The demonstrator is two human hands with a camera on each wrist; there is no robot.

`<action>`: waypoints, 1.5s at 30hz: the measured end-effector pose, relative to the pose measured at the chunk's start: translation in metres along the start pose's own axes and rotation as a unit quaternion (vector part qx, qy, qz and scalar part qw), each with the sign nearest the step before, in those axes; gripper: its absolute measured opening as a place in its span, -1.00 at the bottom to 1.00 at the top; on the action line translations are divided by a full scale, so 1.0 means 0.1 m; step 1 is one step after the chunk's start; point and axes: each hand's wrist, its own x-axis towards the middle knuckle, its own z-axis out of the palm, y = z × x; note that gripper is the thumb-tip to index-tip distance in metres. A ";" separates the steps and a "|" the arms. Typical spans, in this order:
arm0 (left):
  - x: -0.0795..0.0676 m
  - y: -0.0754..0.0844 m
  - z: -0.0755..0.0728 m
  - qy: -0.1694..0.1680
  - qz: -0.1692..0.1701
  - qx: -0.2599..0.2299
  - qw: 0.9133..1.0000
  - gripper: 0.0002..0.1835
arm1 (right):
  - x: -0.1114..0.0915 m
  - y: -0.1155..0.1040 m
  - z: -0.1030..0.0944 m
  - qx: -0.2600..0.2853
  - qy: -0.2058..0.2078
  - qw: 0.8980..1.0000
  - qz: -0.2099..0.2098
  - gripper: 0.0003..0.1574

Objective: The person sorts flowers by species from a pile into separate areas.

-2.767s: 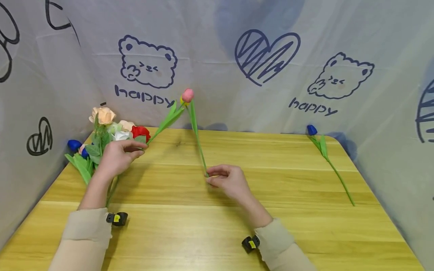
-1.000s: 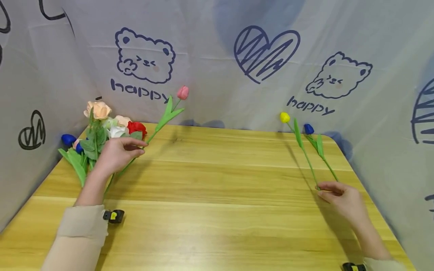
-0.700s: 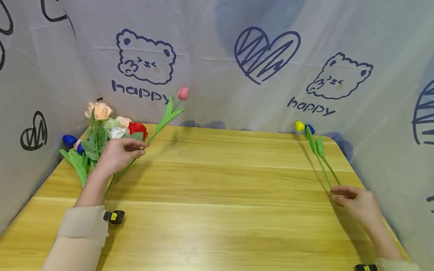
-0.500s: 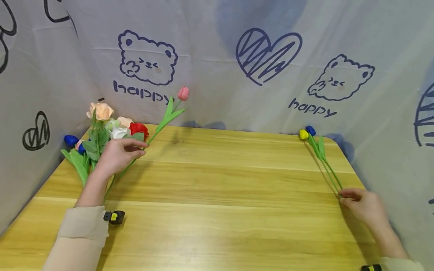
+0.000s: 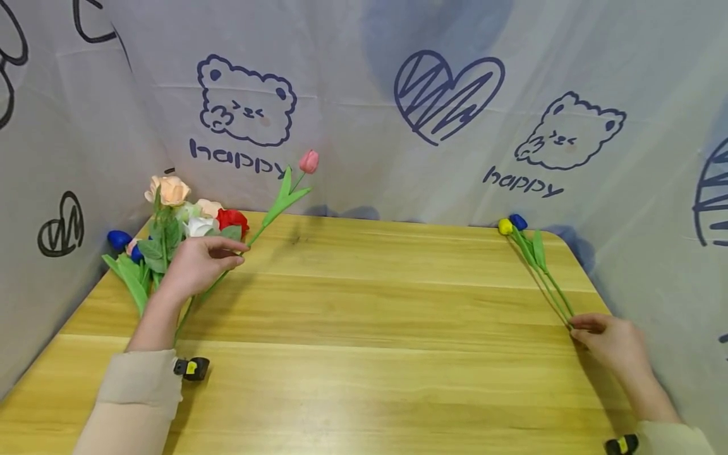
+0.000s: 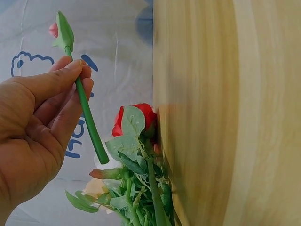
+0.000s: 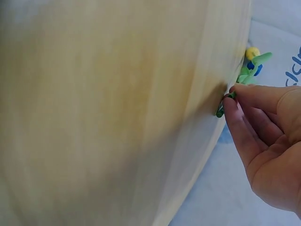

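My left hand (image 5: pixel 199 265) pinches the green stem of a pink tulip (image 5: pixel 309 162), held up in the air beside the bunch of flowers. In the left wrist view the thumb and fingers grip that stem (image 6: pixel 89 117) and its lower end hangs free. At the table's right side my right hand (image 5: pixel 614 344) pinches the stem end of a yellow tulip (image 5: pixel 505 227). A blue tulip (image 5: pixel 518 221) lies right beside it, the two heads close together. The right wrist view shows the stem end (image 7: pixel 232 95) between thumb and fingertips, low over the wood.
A bunch of artificial flowers lies at the left: a red rose (image 5: pixel 232 222), a peach rose (image 5: pixel 170 190), a white rose (image 5: pixel 201 227) and blue tulips (image 5: pixel 119 239). The wooden table (image 5: pixel 364 379) is bordered by a pale printed curtain (image 5: pixel 352 139).
The yellow tulip was parted from the pink one and carried right by my right hand, then lowered beside the blue tulip. My left hand keeps holding the pink tulip almost in place.
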 end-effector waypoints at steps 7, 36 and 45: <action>-0.03 -0.01 -0.03 0.005 0.002 0.003 1.000 -0.76 | 0.03 -0.02 0.03 -0.003 -0.006 1.000 0.002 -0.75; -0.02 0.27 0.22 -0.017 -0.003 -0.153 0.988 -0.72 | 0.00 -1.20 0.36 0.165 0.080 0.982 -0.054 -0.59; 0.00 0.60 0.61 -0.015 -0.014 -0.256 0.966 -0.67 | 0.05 -1.88 0.58 0.341 0.037 0.935 -0.095 -0.65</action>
